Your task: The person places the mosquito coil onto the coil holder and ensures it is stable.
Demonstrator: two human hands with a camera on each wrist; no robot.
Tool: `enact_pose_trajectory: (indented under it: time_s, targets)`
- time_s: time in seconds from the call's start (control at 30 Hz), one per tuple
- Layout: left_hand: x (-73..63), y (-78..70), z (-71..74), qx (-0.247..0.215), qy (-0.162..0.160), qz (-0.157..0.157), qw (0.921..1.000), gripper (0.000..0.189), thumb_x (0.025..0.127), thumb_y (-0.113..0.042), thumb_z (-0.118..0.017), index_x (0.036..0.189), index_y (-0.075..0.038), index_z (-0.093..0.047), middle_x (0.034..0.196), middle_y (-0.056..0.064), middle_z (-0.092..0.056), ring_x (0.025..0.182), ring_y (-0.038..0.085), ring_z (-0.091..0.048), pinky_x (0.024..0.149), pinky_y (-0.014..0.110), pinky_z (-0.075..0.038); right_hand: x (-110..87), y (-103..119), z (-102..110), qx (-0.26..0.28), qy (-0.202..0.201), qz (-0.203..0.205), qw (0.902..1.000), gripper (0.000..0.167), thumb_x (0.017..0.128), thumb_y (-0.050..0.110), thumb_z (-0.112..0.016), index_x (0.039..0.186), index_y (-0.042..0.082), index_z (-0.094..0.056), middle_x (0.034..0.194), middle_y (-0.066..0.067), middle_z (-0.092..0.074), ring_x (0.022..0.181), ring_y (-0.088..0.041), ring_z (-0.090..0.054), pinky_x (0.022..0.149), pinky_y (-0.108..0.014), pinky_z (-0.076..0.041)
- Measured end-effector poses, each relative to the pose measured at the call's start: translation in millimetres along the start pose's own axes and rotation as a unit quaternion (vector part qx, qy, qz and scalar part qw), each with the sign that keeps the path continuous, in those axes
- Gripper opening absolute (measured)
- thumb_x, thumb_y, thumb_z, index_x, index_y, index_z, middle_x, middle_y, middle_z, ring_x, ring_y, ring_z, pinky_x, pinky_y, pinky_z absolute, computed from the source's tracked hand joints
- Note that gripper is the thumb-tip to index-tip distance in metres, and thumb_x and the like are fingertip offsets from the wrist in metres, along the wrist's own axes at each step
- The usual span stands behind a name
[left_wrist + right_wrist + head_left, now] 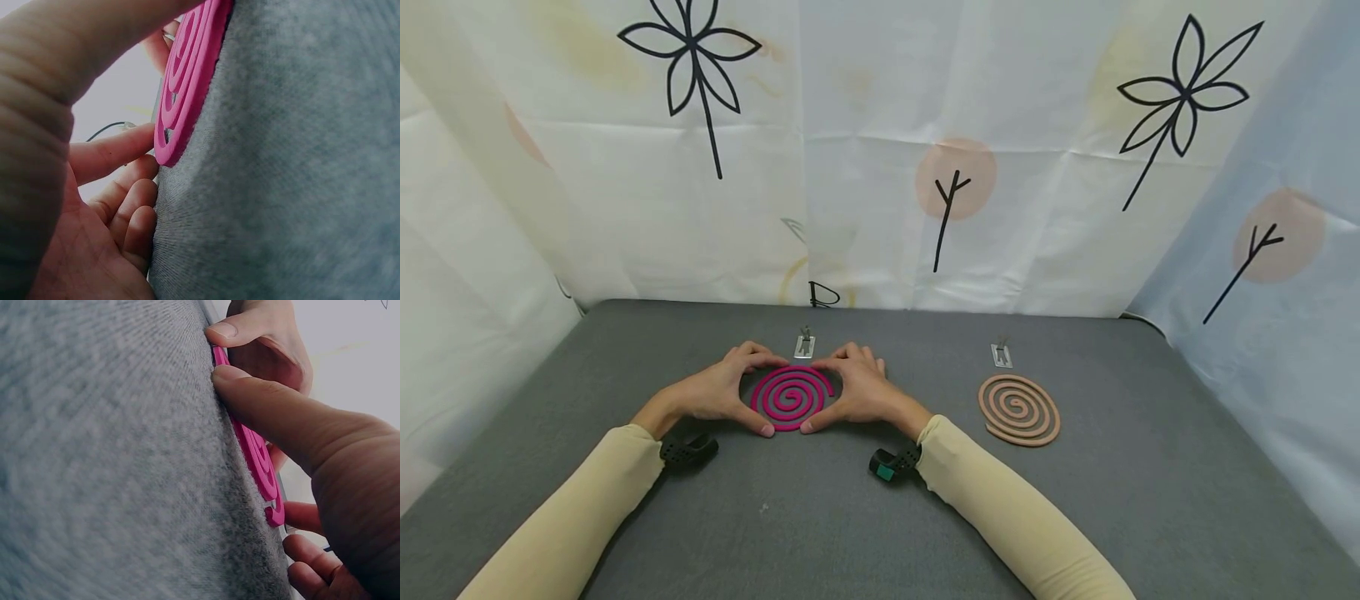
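Observation:
A pink spiral coaster (800, 419) lies flat on the grey table between my two hands. My left hand (718, 392) curves round its left side, thumb at the near rim and index finger at the far rim. In the left wrist view its index fingertip (147, 133) touches the edge of the coaster (194, 94). My right hand (867, 393) mirrors this on the right side. The right wrist view shows its thumb (250, 394) against the near edge of the coaster (250, 447), the other fingers beyond, partly hidden behind the hand.
A tan spiral coaster (1043, 429) lies to the right, apart from both hands. Small silver metal pieces (805, 347) sit behind each coaster, one behind the tan one (1002, 356). Patterned white curtain (865, 225) borders the grey table (820, 533) at the back and sides.

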State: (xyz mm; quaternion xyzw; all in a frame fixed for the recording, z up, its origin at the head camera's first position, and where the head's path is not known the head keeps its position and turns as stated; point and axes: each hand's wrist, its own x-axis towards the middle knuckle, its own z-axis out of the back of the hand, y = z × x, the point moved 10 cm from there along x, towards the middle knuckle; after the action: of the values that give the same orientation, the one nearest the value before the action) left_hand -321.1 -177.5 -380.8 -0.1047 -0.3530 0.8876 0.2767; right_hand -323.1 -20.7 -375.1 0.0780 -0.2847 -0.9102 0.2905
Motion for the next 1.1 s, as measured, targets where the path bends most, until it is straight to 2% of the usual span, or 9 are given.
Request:
enact_pose_trajectory:
  time_s: [0.4,0.73,1.1]
  targets:
    - [-0.3,-2.3,0.2,0.010,-0.008,-0.008,0.9999,0.085,0.070,-0.038,-0.094,0.141,-0.009,-0.057,0.133,0.009,-0.045,0.125,0.032,-0.036,0.100,0.059,-0.039,0.1,-0.5,0.4,0.002,-0.011,0.003,0.9999,0.086,0.067,0.054,-0.092,0.142,0.025,-0.061,0.125,0.001,-0.046,0.112,-0.021,-0.038,0.086,-0.039,-0.029]
    - [-1.0,-4.9,0.0,0.006,-0.009,-0.013,0.9999,0.087,0.070,-0.036,-0.094,0.142,-0.008,-0.054,0.135,0.009,-0.045,0.124,0.032,-0.037,0.100,0.061,-0.038,-0.2,-2.0,0.7,0.017,-0.013,0.005,0.9998,0.087,0.067,0.053,-0.093,0.143,0.024,-0.060,0.125,0.001,-0.047,0.111,-0.021,-0.038,0.090,-0.041,-0.029]
    - [-1.2,-5.8,0.8,0.000,-0.005,-0.016,0.9999,0.086,0.073,-0.036,-0.093,0.144,-0.008,-0.052,0.133,0.007,-0.048,0.122,0.029,-0.040,0.101,0.056,-0.038,0.6,-3.3,0.7,0.037,-0.008,0.011,0.9992,0.086,0.069,0.050,-0.092,0.144,0.024,-0.059,0.126,0.000,-0.048,0.111,-0.020,-0.039,0.089,-0.040,-0.029]
